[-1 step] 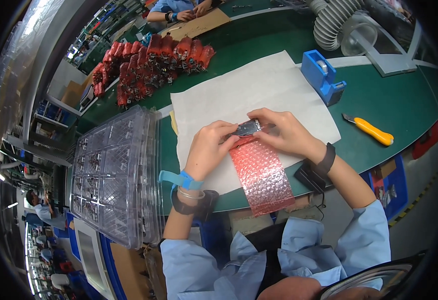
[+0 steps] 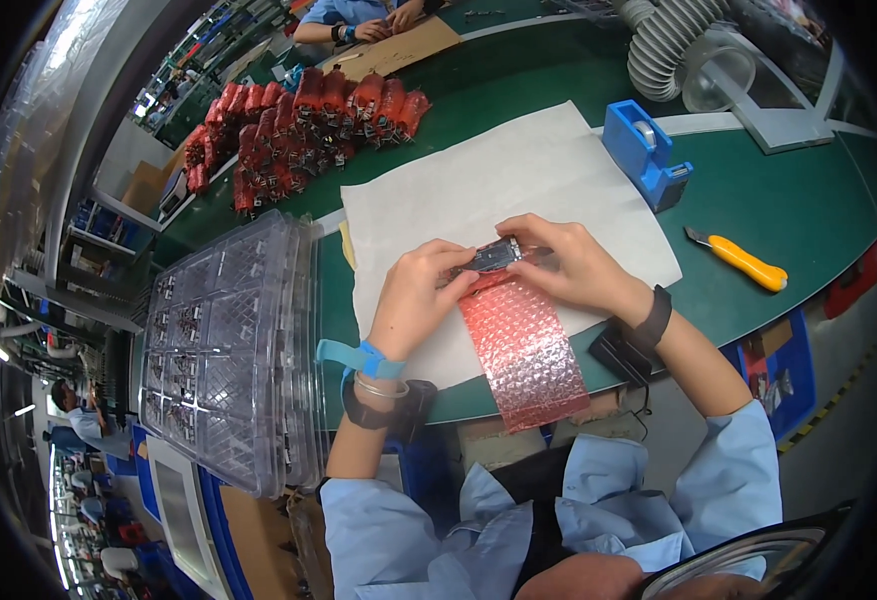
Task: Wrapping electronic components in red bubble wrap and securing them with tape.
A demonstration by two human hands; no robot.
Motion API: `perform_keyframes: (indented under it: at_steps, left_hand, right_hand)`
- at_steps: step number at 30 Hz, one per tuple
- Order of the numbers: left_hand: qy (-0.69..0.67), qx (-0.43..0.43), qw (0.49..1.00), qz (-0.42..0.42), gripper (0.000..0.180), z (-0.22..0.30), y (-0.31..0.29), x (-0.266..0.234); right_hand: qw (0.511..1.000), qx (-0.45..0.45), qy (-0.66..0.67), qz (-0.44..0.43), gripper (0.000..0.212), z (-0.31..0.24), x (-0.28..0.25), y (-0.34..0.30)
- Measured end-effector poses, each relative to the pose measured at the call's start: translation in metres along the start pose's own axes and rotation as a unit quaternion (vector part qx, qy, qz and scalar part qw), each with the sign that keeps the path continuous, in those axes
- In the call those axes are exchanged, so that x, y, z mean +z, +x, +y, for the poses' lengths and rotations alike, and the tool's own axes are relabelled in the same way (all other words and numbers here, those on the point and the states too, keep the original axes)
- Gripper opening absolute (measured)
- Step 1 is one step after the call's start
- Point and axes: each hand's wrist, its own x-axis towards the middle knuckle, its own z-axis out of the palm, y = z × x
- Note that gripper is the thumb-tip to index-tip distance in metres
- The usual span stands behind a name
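Head view: person seated at a green table (image 2: pixel 778 200), both forearms entering from the lower edge, hands meeting over a white sheet (image 2: pixel 518 170).
Left hand (image 2: pixel 418 290): wrist bent inward, palm down; fingers closed on the left end of a small dark component (image 2: pixel 493 257). Blue strap and dark band on the wrist.
Right hand (image 2: pixel 568 265): arched over from the right, knuckles up; fingers pinched on the right end of the same component. Dark band on the wrist.
Component: held between both hands, just above the top edge of a red bubble-wrap strip (image 2: pixel 523 345); contact with the strip cannot be told.
Bubble-wrap strip: lies flat on the white sheet, lower end hanging past the near table edge.
Left of sheet: stack of clear compartment trays (image 2: pixel 228 350).
Far side: pile of red wrapped pieces (image 2: pixel 298 125).
Right of sheet: blue tape dispenser (image 2: pixel 643 150); yellow-handled utility knife (image 2: pixel 743 260), well apart from the hands.
Top right: grey ribbed hose (image 2: pixel 668 45).
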Motion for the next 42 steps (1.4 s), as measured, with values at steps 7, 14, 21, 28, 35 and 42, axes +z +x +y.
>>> perform_keyframes:
  at_steps: [7,14,21,28,35,42]
  left_hand:
    - [-0.059,-0.028,0.998,0.015,0.022,-0.008,-0.002,0.001]
    - [-0.122,-0.054,0.991,0.025,0.018,-0.02,-0.001,0.004]
    - [-0.132,-0.042,0.99,0.02,0.016,-0.021,0.0,0.001]
    - [-0.072,-0.013,0.997,0.01,0.01,-0.016,-0.005,-0.004]
    - [0.098,0.056,0.993,0.041,0.015,-0.01,-0.01,-0.006]
    - [0.044,0.012,0.999,0.025,0.016,-0.017,-0.002,-0.005]
  right_hand:
    - [1.0,-0.01,0.007,0.009,0.032,0.003,0.001,0.0]
    - [1.0,-0.006,-0.02,0.006,0.029,0.002,0.0,0.0]
    - [0.994,-0.069,-0.081,0.018,0.02,0.006,-0.001,0.003]
    - [0.994,-0.064,-0.088,0.02,0.018,0.005,0.0,0.004]
    - [0.993,-0.077,-0.088,0.023,0.019,0.006,0.0,0.003]
    - [0.993,-0.072,-0.094,0.025,0.018,0.003,-0.001,0.003]
